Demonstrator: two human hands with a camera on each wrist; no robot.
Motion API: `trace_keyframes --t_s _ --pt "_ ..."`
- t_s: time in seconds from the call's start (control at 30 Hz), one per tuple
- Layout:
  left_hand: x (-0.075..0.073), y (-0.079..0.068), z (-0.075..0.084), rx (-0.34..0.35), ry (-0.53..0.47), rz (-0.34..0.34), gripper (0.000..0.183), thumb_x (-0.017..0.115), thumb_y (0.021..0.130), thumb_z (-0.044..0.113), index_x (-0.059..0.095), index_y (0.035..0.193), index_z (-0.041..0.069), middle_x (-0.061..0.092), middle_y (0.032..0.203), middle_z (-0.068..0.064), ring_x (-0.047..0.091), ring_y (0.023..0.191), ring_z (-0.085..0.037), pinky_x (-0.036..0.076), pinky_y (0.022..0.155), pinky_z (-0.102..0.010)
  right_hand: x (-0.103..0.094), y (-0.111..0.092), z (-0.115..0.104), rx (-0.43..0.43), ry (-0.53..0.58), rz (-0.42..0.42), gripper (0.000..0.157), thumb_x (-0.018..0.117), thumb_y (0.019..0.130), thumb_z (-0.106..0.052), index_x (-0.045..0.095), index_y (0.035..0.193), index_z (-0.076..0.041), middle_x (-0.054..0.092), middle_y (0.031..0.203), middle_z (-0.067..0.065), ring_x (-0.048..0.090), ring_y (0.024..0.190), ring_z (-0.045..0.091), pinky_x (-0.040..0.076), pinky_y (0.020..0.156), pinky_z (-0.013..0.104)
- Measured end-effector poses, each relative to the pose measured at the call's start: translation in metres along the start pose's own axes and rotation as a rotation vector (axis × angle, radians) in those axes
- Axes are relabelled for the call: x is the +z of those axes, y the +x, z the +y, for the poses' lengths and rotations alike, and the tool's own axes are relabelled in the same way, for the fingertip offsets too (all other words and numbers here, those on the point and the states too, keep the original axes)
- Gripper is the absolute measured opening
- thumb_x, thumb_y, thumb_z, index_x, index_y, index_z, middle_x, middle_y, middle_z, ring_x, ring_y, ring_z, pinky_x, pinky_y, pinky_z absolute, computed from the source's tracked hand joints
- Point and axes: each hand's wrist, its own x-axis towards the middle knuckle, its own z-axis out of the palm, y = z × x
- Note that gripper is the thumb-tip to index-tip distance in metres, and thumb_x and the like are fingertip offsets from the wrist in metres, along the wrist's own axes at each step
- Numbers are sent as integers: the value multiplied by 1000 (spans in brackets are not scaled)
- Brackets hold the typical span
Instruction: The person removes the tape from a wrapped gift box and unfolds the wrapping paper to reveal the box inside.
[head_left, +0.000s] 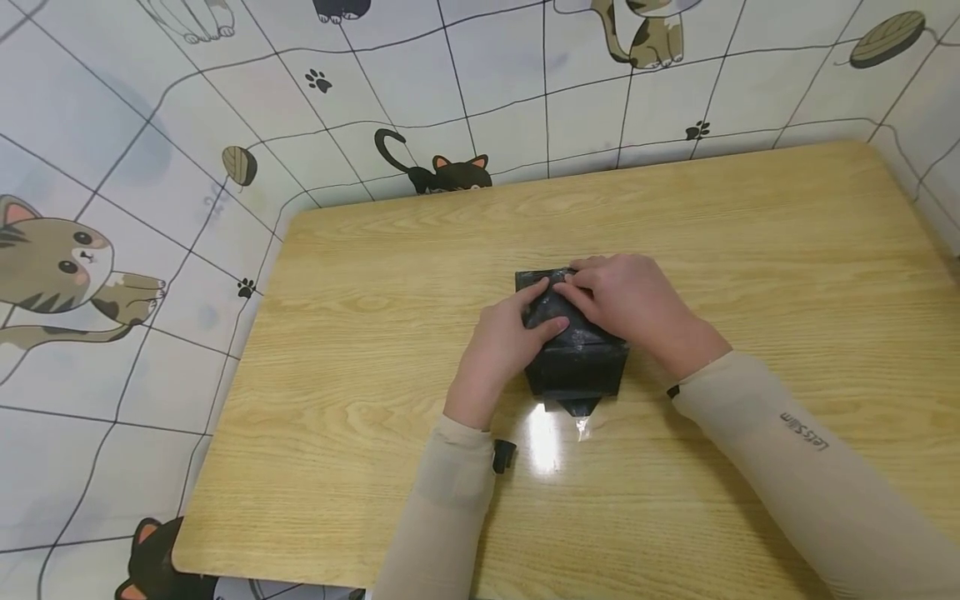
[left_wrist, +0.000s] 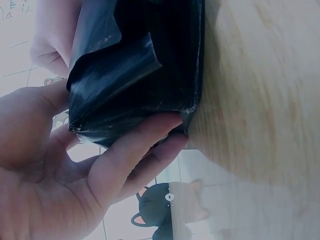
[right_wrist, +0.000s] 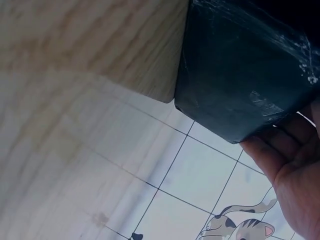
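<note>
A black box-shaped package point(head_left: 577, 367) with creased, shiny wrapping lies near the middle of the table. Its near end shows loose folds, with a pointed flap point(head_left: 580, 407) and a bit of clear tape point(head_left: 582, 427) sticking out toward me. My left hand point(head_left: 501, 343) holds the package's left side, thumb on top; in the left wrist view its fingers point(left_wrist: 145, 145) run along the side wall. From the far right, my right hand point(head_left: 626, 292) grips the top far part, its thumb and fingertips close to the left index finger. Tape and scuffs show on the side wall point(right_wrist: 230, 80) in the right wrist view.
The wooden table point(head_left: 360, 350) meets a tiled, cat-patterned wall point(head_left: 510, 92) at the back and left. A small black object point(head_left: 503, 456) sits at my left wrist. Light glares off the tabletop just in front of the package.
</note>
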Motion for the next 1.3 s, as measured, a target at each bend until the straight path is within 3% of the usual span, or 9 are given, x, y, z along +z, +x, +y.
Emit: trace_keyframes --t_s 0.8,0.9,1.03,1.13,1.2,1.3 --pt "-4 1 -2 13 -3 12 66 73 101 45 48 161 34 53 163 -8 50 152 -28 46 121 -49 4 6 -5 -60 -80 63 30 65 105 -19 79 118 4 78 121 22 78 107 36 64 83 54" --pt "-5 1 -3 20 0 12 66 73 101 45 48 161 34 53 163 -8 51 151 -28 46 121 -48 4 6 -5 -67 -77 79 28 64 106 -15 78 117 6 80 116 22 80 100 36 65 81 52" --pt "-4 2 -3 28 4 5 67 73 101 45 48 161 34 53 163 -8 51 152 -27 46 121 -47 4 4 0 -16 5 49 25 60 107 -16 75 106 4 79 95 18 76 79 33 63 74 51" --pt "-3 1 -4 28 7 1 67 73 101 46 48 161 34 53 163 -8 50 152 -27 46 121 -48 2 2 1 75 104 -1 23 63 107 -23 73 108 -3 79 99 15 75 85 33 61 79 53" --pt "-3 1 -5 32 6 3 67 73 101 46 48 161 34 53 163 -8 51 151 -27 47 120 -48 0 1 -1 141 161 -33 25 67 106 -29 74 115 -7 79 118 14 76 105 35 60 89 56" --pt "-2 1 -6 41 2 9 67 73 100 45 48 161 33 54 162 -8 52 150 -28 48 119 -48 -2 2 -8 228 227 -88 26 70 104 -35 75 114 -11 70 140 12 66 131 36 57 98 61"
